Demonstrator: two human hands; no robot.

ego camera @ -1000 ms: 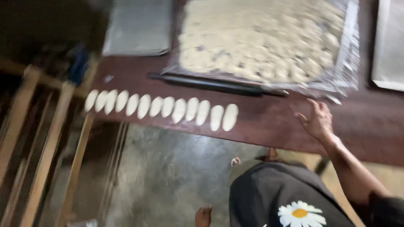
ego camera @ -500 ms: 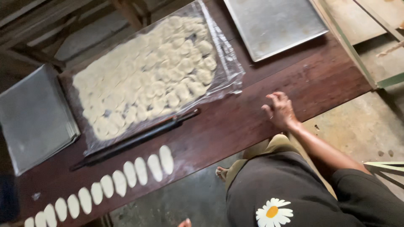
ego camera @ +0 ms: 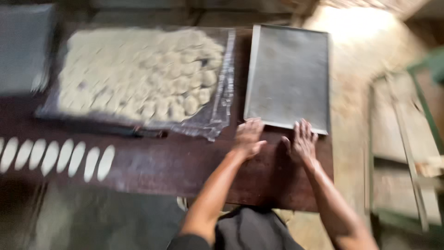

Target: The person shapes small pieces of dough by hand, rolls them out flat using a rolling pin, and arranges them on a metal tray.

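No labels, signs or screens visible. Only packaging-like item: clear plastic sheet (ego camera: pixel 217 118), crinkled, glossy, spread flat on dark brown surface (ego camera: pixel 185 166), left of grey metal tray (ego camera: pixel 289 76), under pale dough pieces (ego camera: pixel 138 74).

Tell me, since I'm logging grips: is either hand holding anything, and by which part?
Both the left hand and right hand touch the near edge of the flat grey metal tray; blur hides whether they grip it.

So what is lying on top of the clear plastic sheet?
Many pale dough pieces lie packed on the plastic sheet. The dark table beneath them is covered.
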